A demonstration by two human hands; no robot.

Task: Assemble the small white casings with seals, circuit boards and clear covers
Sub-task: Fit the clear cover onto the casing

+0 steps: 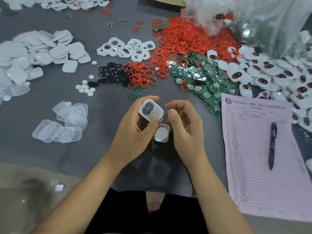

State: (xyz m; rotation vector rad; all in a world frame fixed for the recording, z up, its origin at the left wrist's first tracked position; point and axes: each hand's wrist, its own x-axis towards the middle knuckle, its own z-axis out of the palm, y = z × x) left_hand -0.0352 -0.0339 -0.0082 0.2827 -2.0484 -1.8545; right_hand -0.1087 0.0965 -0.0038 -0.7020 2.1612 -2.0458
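Note:
My left hand (135, 125) holds a small white casing (151, 110) between thumb and fingers, its dark oval window facing up. A second white casing half (161, 133) lies on the grey mat just below it, between my two hands. My right hand (184, 122) hovers beside the held casing with its fingers curled and thumb tucked in; nothing is visible in it. Red seals (177, 41) are heaped at the centre back, green circuit boards (202, 78) lie to the right of centre, and clear covers (64, 124) sit at the left.
White shells (33, 54) pile at the far left. White frames (126, 48), black pads (111, 73) and white discs (85, 88) lie mid-table. Finished casings (270, 75) heap at the right beside plastic bags (253, 17). A printed form (249, 174) with a pen (272, 146) lies near right.

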